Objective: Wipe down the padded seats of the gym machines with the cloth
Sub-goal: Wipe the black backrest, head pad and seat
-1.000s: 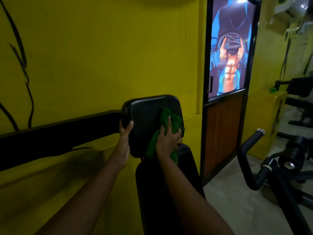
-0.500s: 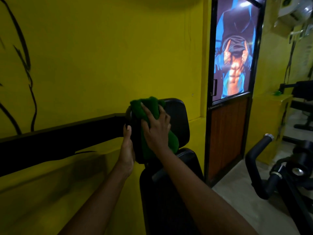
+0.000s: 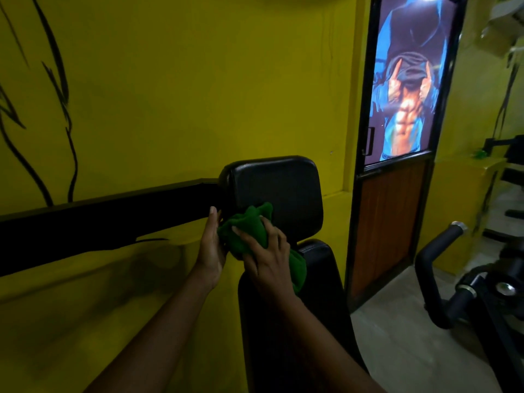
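Observation:
A black padded headrest [image 3: 279,188] stands upright above a long black padded backrest [image 3: 286,321] of a gym machine by the yellow wall. A bunched green cloth [image 3: 246,232] lies against the headrest's lower left corner. My right hand [image 3: 268,258] lies over the cloth with its fingers spread on it, pressing it onto the pad. My left hand [image 3: 211,245] rests flat against the headrest's left edge, fingers straight, touching the cloth's side.
A black bar [image 3: 99,219] runs along the yellow wall to the left of the headrest. A door with a poster [image 3: 408,80] stands to the right. Black machine handles [image 3: 433,268] and frames crowd the right side over a grey floor [image 3: 397,336].
My right hand has dragged the cloth from the headrest's top left down to its lower left corner. My left hand stays on the pad's left edge.

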A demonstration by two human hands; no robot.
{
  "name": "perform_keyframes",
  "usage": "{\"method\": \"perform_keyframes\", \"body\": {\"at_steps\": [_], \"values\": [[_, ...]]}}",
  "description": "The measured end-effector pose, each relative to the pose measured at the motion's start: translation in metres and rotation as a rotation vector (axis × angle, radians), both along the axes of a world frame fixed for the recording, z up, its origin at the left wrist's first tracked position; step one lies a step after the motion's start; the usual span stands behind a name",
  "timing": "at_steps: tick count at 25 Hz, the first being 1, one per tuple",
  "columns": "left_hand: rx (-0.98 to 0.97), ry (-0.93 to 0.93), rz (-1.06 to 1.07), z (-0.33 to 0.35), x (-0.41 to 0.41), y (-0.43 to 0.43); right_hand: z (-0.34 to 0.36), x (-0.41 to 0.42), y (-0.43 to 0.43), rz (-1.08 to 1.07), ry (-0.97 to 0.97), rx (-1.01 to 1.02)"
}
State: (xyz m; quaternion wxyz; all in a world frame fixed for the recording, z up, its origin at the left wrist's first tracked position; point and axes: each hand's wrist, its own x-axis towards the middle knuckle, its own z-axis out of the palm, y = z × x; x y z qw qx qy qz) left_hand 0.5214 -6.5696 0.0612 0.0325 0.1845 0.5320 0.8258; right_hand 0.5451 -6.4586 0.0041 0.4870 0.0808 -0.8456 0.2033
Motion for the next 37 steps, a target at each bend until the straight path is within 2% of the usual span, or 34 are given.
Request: {"method": "perform_keyframes", "body": {"at_steps": [4,6,12,15,18,23,26,30,37], "values": [[-0.061,0.052,0.04,0.002,-0.001,0.017,0.069,-0.032,0.007,0.019,-0.059,-0.417],[-0.112,0.038,0.112,-0.001,-0.004,0.025,0.082,-0.043,0.023,-0.051,-0.059,-0.512],[-0.144,0.119,0.233,0.004,-0.001,0.032,0.059,-0.05,0.079,-0.242,-0.077,-0.713],[-0.192,0.147,0.258,-0.001,-0.005,0.03,0.033,-0.041,0.059,-0.343,-0.171,-0.899],[-0.225,0.183,0.254,0.0,-0.004,0.03,0.02,-0.025,0.022,-0.318,-0.266,-0.841],[-0.273,0.081,0.235,-0.007,0.017,0.021,0.016,0.022,0.009,-0.003,-0.242,-0.612],[-0.324,-0.062,0.332,-0.026,0.063,0.018,0.02,0.057,0.007,0.097,-0.234,-0.658],[-0.277,-0.162,0.329,-0.051,0.142,0.019,0.006,0.119,0.018,0.079,-0.311,-0.685],[-0.309,-0.291,0.324,-0.123,0.263,0.046,-0.072,0.257,0.073,0.119,-0.528,-0.713]]}}
